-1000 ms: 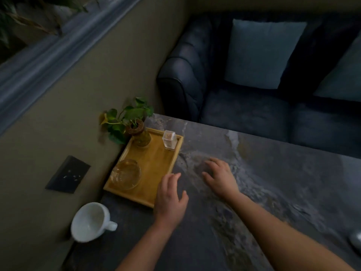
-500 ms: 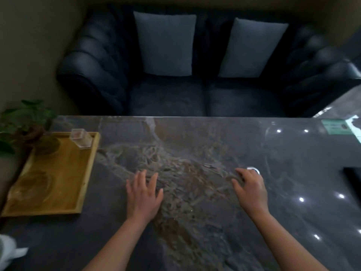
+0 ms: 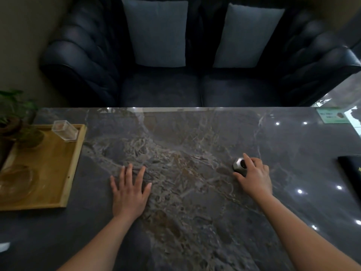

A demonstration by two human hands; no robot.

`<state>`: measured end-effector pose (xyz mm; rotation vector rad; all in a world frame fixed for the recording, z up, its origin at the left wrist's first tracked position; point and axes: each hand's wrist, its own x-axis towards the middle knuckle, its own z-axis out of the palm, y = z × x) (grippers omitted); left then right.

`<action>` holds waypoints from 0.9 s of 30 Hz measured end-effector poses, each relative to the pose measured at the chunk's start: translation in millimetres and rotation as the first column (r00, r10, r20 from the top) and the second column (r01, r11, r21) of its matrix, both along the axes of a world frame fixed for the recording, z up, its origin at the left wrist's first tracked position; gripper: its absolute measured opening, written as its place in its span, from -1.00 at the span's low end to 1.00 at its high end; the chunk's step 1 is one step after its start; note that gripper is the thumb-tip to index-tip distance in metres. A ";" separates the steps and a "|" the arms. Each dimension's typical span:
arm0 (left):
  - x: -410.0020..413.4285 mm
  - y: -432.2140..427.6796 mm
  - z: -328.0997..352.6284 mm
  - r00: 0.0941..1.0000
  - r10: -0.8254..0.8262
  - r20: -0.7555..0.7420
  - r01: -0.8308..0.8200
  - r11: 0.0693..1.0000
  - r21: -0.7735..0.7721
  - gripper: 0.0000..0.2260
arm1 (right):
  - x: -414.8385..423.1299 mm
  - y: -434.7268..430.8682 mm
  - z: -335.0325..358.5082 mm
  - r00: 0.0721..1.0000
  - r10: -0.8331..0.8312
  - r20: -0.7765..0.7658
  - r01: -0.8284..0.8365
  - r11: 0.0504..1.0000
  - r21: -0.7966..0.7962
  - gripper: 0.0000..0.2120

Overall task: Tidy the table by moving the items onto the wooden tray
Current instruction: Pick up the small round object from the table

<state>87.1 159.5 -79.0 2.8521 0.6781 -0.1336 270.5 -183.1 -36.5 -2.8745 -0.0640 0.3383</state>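
Nearest you, both bare forearms reach forward over the dark marbled table (image 3: pixel 195 222). Your left hand (image 3: pixel 130 189) lies palm down on the stone, fingers spread wide and holding nothing. It rests near the middle of the table, apart from the wooden tray (image 3: pixel 64 169) to its left.

Your right hand (image 3: pixel 254 176) is curled around a small grey faceted object (image 3: pixel 239 165) that sits on the table at its left side. Your index finger reaches over the top of it and your thumb touches its near edge, so the hand is closing on the piece; whether it is lifted off the stone cannot be told. The object is well apart from the tray, across most of the table's width.

On the tray, a shallow clear glass dish (image 3: pixel 15 182) sits at the near end. Farther back stand a small glass vase with a leafy plant (image 3: pixel 19 124) at the left and a clear plastic box (image 3: pixel 65 131) in the far right corner, touching the rim.

At the right edge of the table a dark flat item (image 3: pixel 351 171) is partly cut off, and a pale green card (image 3: pixel 332 117) lies by the far right corner. Beyond the table stands a dark tufted sofa (image 3: pixel 82 61) with two pale grey cushions (image 3: pixel 158 32) upright against its back.
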 end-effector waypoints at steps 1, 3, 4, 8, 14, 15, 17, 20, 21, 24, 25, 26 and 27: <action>0.2 0.7 -0.2 1.000 -0.001 0.002 0.001 1.000 0.001 -0.40 | 1.5 0.3 -1.4 1.000 0.002 -0.001 -0.002 1.000 0.011 -0.29; 0.0 1.3 -1.3 1.000 -0.004 0.012 0.004 1.000 0.003 -0.40 | 4.8 0.9 -3.6 1.000 0.003 0.002 -0.003 0.999 0.033 -0.36; -0.3 1.3 -1.5 1.000 -0.006 0.012 0.006 1.000 0.001 -0.40 | 6.7 1.3 -4.2 1.000 0.006 0.006 -0.006 0.999 0.038 -0.39; 0.4 3.8 4.0 1.000 0.000 -0.001 0.000 0.999 -0.043 -0.38 | 9.4 11.0 -0.9 1.000 0.016 0.017 -0.017 0.998 0.061 -0.45; -22.8 17.5 21.2 1.000 0.002 0.011 -0.001 0.997 -0.073 -0.40 | -17.0 77.3 14.1 0.978 0.206 0.042 -0.210 0.964 0.163 -0.45; -31.0 19.7 23.6 1.000 0.010 0.022 -0.009 0.998 -0.066 -0.41 | -23.4 92.1 16.5 0.968 0.246 0.051 -0.251 0.949 0.188 -0.45; -48.6 24.2 26.7 0.999 0.029 0.034 -0.027 0.998 -0.057 -0.43 | -35.6 123.0 21.5 0.943 0.327 0.067 -0.333 0.914 0.230 -0.46; -75.6 32.7 28.1 0.997 0.062 0.049 -0.060 0.997 -0.045 -0.46 | -51.5 170.8 28.3 0.891 0.447 0.078 -0.450 0.851 0.269 -0.48; -84.8 36.5 27.5 0.995 0.076 0.059 -0.073 0.996 -0.041 -0.48 | -56.3 187.1 29.9 0.870 0.486 0.080 -0.488 0.827 0.280 -0.48; -112.8 50.9 24.5 0.989 0.134 0.066 -0.133 0.991 -0.015 -0.51 | -72.0 234.3 31.9 0.805 0.587 0.085 -0.582 0.752 0.309 -0.47; -121.5 57.0 23.4 0.984 0.165 0.064 -0.165 0.986 -0.002 -0.52 | -77.5 250.2 32.4 0.787 0.612 0.080 -0.603 0.733 0.315 -0.47; -129.6 63.4 22.5 0.978 0.202 0.059 -0.203 0.979 0.009 -0.52 | -82.9 266.0 32.8 0.768 0.636 0.078 -0.624 0.714 0.319 -0.47; -137.4 69.6 21.3 0.969 0.239 0.055 -0.241 0.970 0.017 -0.53 | -88.1 281.8 32.7 0.746 0.660 0.083 -0.647 0.692 0.320 -0.47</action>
